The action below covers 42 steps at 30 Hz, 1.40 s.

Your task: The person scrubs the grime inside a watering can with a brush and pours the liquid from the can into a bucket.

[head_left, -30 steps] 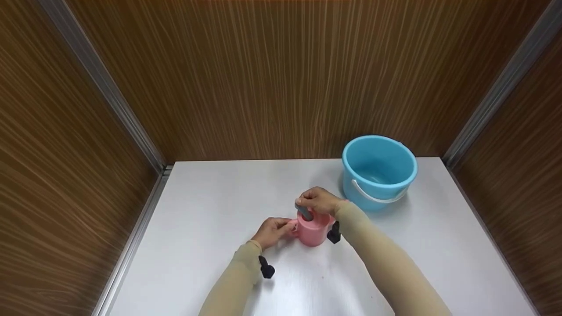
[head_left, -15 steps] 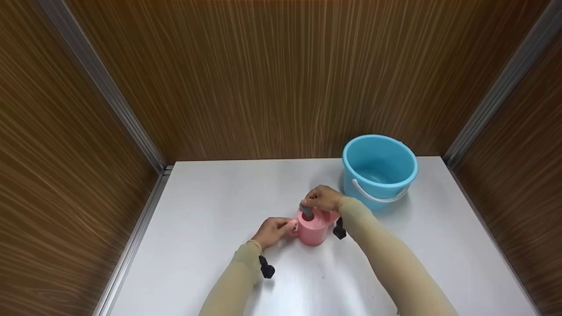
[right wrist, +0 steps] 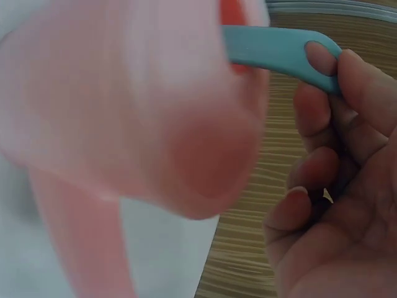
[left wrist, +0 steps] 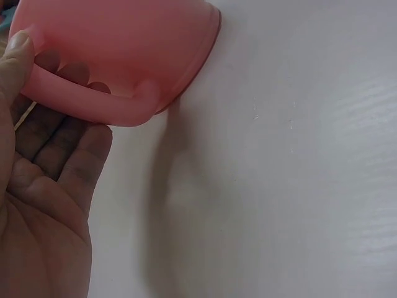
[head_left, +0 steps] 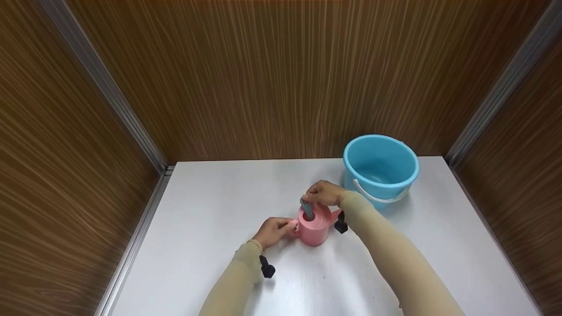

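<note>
A pink watering can (head_left: 314, 236) stands on the white table, its spout pointing right. My left hand (head_left: 273, 232) grips its side handle (left wrist: 93, 102), with fingers curled through the loop in the left wrist view. Above the can's top opening, my right hand (head_left: 325, 193) pinches the end of a flat grey-teal handle (right wrist: 273, 49) that has a hole near its tip. The handle's lower part is hidden inside the can, so its kind does not show. In the right wrist view the can (right wrist: 93, 112) looks blurred and close.
A light blue bucket (head_left: 380, 193) with a white carrying handle (head_left: 373, 196) stands behind and to the right of the can, close to the right forearm. Wood-patterned panels (head_left: 281, 79) enclose the white table (head_left: 210, 206) at the back and both sides.
My right hand has shifted slightly right and away from me, and the teal handle it pinches now leans less. More of the spout shows. The left hand keeps its grip in place.
</note>
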### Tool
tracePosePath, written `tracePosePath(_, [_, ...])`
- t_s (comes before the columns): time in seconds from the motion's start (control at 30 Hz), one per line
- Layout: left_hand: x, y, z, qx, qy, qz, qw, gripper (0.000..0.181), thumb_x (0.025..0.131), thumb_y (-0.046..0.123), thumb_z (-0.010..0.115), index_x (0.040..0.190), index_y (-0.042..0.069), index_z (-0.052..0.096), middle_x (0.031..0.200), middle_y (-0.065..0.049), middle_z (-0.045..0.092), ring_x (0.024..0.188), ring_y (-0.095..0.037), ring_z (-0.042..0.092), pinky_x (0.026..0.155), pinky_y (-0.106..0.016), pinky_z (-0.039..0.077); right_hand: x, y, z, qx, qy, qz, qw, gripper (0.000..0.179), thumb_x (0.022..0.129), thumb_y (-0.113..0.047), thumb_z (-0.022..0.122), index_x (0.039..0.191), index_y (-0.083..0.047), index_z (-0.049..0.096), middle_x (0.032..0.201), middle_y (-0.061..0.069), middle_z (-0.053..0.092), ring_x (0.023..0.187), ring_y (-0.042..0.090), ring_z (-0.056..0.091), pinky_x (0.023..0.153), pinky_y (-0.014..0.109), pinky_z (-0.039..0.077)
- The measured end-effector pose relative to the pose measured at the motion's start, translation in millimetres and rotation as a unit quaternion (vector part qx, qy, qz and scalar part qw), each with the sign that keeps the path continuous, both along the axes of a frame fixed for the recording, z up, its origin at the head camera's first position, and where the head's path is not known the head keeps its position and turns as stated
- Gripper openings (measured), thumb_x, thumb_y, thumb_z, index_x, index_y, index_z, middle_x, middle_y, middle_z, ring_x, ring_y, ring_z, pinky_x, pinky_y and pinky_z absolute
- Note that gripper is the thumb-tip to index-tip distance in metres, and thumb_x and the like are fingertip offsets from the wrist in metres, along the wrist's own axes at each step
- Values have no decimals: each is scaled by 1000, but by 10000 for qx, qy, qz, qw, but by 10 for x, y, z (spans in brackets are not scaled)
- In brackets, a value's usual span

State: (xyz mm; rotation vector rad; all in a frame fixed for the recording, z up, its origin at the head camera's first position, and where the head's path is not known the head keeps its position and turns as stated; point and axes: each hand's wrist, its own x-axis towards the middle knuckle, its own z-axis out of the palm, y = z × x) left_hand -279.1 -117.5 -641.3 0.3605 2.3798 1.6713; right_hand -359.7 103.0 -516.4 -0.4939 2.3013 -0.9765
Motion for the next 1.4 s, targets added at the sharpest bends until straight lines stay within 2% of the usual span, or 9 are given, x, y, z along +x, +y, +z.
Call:
tracePosePath(0.13, [-2,-13,10,-77,-102,9,9999,31,89,47,62,105,23,75,99,9,71,96,-9,63,90,-34,48,-24,1,69,-503,-35,-241,9984,27,94,-38,61,102,-16,75,104,-1,70,110,23,55,103,63,26])
tracePosePath(0.23, [-6,-27,9,-197,-130,13,9997,32,89,49,62,105,26,75,99,11,71,96,-8,63,90,-34,48,-18,-4,92,-663,-90,-299,9973,28,94,-38,60,102,-15,74,105,1,69,112,24,55,104,65,23])
tracePosePath(0.43, [-10,-14,-1,-105,62,-73,9999,31,91,45,61,106,22,75,99,9,71,96,-9,64,89,-33,49,37,19,61,-606,-46,-376,9974,29,95,-39,59,106,-17,74,107,0,69,111,25,56,104,62,27])
tracePosePath(0.6, [-4,4,-3,-17,269,-161,9995,30,93,39,61,108,17,75,102,5,71,99,-10,64,89,-32,50,103,59,-15,-459,32,-544,9975,29,96,-37,59,110,-15,72,107,2,68,107,25,56,98,54,38])
tracePosePath(0.7, [-3,2,3,-121,218,-102,9996,31,92,42,61,107,19,75,102,6,71,99,-9,63,90,-32,49,152,79,-68,-330,81,-765,9965,26,96,-34,60,109,-15,72,103,2,67,99,24,54,90,44,43])
tracePosePath(0.8, [-6,-7,5,-190,181,-3,9997,31,91,45,61,106,20,75,102,7,71,99,-9,63,91,-33,48,187,80,-115,-247,308,-772,9962,25,96,-30,60,108,-12,72,101,3,66,95,23,53,85,38,44])
tracePosePath(1.07, [-8,-21,-20,-182,-11,114,9998,31,90,49,60,104,25,75,100,9,71,98,-9,62,91,-34,47,273,44,-162,-176,312,-1070,9936,29,96,-31,60,113,-10,70,104,4,66,96,23,55,82,36,46])
tracePosePath(1.27, [-15,33,-43,27,84,85,9999,29,92,45,60,104,23,75,101,5,72,98,-10,64,91,-35,48,336,66,-155,17,329,-1335,9905,29,98,-31,57,114,-11,69,104,5,66,95,24,55,81,36,45])
tracePosePath(1.4, [-14,63,-20,39,71,64,9999,28,92,44,61,104,23,75,102,5,72,98,-10,64,91,-35,48,374,102,-162,-125,438,-1487,9878,27,99,-27,54,113,-10,70,104,6,66,93,23,55,77,34,45])
